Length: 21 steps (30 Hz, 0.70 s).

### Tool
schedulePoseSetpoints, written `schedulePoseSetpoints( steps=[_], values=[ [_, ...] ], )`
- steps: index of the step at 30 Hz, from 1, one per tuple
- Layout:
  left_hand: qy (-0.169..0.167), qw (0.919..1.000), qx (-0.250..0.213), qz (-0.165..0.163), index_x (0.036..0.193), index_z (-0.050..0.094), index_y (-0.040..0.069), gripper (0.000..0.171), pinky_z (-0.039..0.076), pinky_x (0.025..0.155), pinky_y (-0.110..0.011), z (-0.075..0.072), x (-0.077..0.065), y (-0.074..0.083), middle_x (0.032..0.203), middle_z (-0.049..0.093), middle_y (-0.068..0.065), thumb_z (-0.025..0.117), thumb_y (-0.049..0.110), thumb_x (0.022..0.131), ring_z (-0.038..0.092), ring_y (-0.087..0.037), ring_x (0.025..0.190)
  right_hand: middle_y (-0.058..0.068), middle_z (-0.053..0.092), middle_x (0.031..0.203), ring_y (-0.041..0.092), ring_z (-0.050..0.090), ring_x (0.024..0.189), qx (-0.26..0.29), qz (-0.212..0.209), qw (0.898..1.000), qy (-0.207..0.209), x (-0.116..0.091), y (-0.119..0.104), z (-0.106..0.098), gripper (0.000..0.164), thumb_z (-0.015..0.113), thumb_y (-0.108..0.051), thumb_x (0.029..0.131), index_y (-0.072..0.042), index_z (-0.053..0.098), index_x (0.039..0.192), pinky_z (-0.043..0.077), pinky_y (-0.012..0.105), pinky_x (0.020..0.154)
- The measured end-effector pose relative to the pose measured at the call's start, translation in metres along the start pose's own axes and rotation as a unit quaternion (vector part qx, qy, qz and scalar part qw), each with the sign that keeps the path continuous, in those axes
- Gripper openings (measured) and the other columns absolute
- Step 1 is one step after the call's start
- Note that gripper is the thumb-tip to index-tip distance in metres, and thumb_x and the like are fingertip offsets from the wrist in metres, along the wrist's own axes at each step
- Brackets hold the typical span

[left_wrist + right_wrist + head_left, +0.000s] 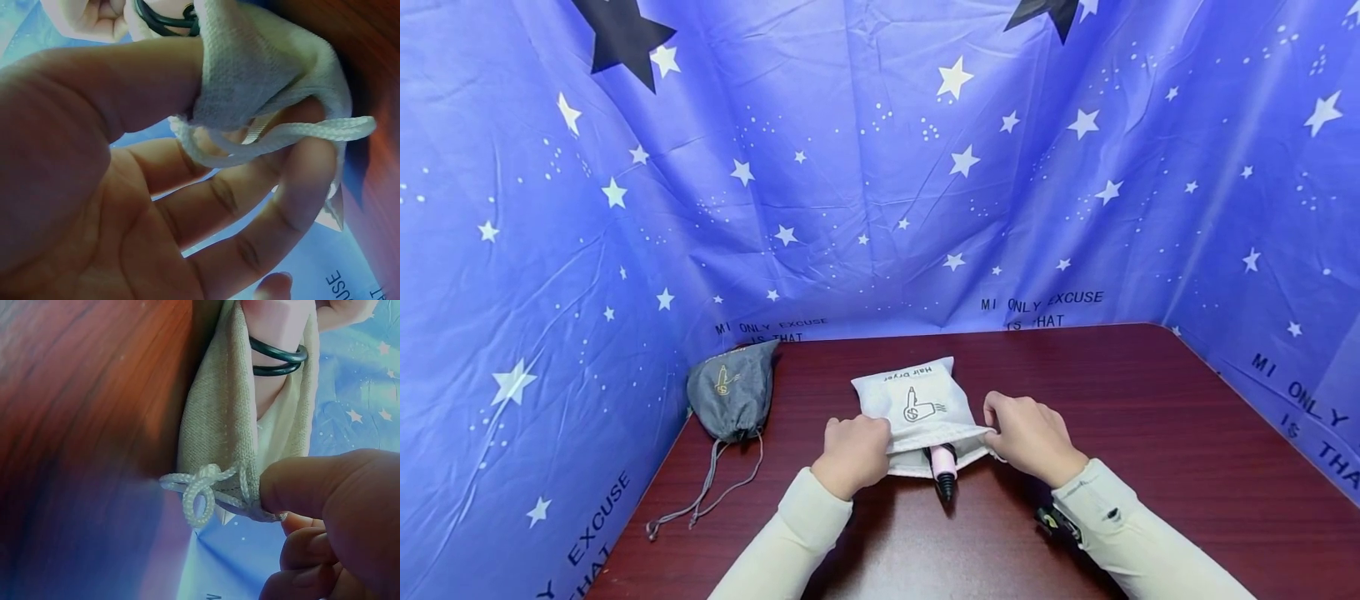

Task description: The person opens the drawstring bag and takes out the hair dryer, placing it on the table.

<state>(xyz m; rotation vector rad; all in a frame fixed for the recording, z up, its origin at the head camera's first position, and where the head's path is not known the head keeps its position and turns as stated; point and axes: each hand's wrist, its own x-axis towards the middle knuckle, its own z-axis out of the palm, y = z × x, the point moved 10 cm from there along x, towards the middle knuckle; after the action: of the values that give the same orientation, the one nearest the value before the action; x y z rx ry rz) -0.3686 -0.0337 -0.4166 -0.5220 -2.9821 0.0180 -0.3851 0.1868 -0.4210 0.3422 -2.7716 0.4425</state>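
Note:
A white drawstring bag (910,392) printed with "Hair Dryer" and a dryer outline lies at the middle of the table, its mouth facing me. Out of that mouth sticks a pink handle (943,462) with a black cord end; the rest of it is hidden in the bag. My left hand (856,450) grips the left side of the mouth, thumb tucked inside the cloth, a white drawstring (281,134) across its fingers. At the opposite corner my right hand (1030,433) pinches the rim beside a knotted cord loop (199,503). Black cord (278,359) wraps round the pink handle.
A grey drawstring bag (730,392) with a gold dryer print stands at the table's left edge, its long cords (703,492) trailing toward me. Blue star-patterned cloth (865,167) hangs behind and along both sides of the dark red table (1150,400).

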Motion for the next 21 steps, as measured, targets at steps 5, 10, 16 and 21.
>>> schedulePoseSetpoints(
  steps=[5,10,16,21],
  values=[
    [0.019,0.9998,-0.002,-0.007,0.073,0.062,0.017,0.015,0.045,0.071,-0.048,0.0,0.002,0.0,0.076,0.07,-0.002,0.075,0.014,0.08,0.067,-0.024,0.071,-0.006,0.055,0.063,0.02,0.05,0.053,-0.003,0.006,1.0,0.011,0.001,0.004,0.0,0.028,0.081,-0.025,0.075,-0.025,0.053,0.078,0.032,0.037,0.044],
    [0.027,0.9996,0.001,-0.001,0.073,0.061,0.016,0.017,0.045,0.071,-0.048,0.004,0.004,0.004,0.077,0.07,-0.003,0.077,0.019,0.08,0.068,-0.024,0.071,-0.003,0.058,0.064,0.022,0.052,0.052,-0.011,0.013,0.999,0.028,0.003,0.008,-0.001,0.025,0.077,-0.02,0.076,-0.025,0.053,0.078,0.033,0.038,0.043],
    [0.033,0.9992,0.014,0.018,0.072,0.06,0.018,0.024,0.042,0.069,-0.046,0.008,0.004,0.009,0.074,0.069,-0.001,0.08,0.028,0.08,0.066,-0.023,0.067,-0.003,0.058,0.064,0.023,0.052,0.051,-0.01,0.012,0.999,0.036,0.003,0.01,-0.002,0.022,0.075,-0.018,0.075,-0.023,0.054,0.079,0.033,0.039,0.042],
    [0.017,0.9996,0.009,0.02,0.069,0.057,0.02,0.03,0.04,0.072,-0.046,0.012,0.003,0.008,0.07,0.066,0.002,0.079,0.036,0.081,0.064,-0.021,0.066,-0.003,0.059,0.065,0.022,0.052,0.053,-0.006,0.019,0.999,0.032,0.003,0.011,-0.001,0.02,0.073,-0.022,0.077,-0.023,0.054,0.078,0.033,0.039,0.043]
  ],
)
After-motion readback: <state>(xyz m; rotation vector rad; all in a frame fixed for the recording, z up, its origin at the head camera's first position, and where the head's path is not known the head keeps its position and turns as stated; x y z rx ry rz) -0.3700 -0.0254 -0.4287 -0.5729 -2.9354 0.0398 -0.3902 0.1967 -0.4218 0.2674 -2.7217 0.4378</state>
